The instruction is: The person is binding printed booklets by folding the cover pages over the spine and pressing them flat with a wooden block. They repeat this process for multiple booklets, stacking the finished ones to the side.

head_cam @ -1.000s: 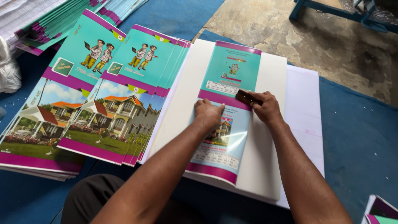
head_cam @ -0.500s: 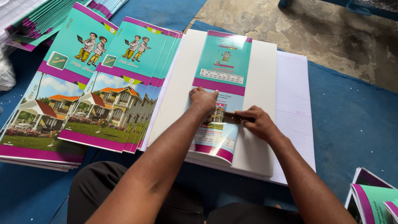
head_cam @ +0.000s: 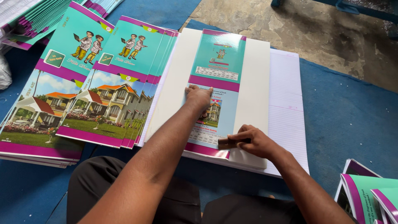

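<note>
A glossy teal and purple notebook cover [head_cam: 219,62] lies folded lengthwise on a stack of white sheets [head_cam: 256,74]. My left hand [head_cam: 199,96] presses flat on the cover's middle, fingers spread. My right hand [head_cam: 253,142] grips a small dark flat tool [head_cam: 226,143] at the cover's near right edge, pressing it against the fold. Ruled white pages [head_cam: 286,108] stick out to the right from under the stack.
Two piles of open printed covers [head_cam: 103,83] with house pictures lie to the left on a blue mat [head_cam: 348,112]. More covers [head_cam: 25,20] lie stacked at the far left. Folded covers [head_cam: 365,195] sit at the lower right. Bare stone floor [head_cam: 290,25] lies beyond.
My right hand slid the dark tool down the cover's right edge, from near the middle towards me. My left hand stayed pressed on the cover.
</note>
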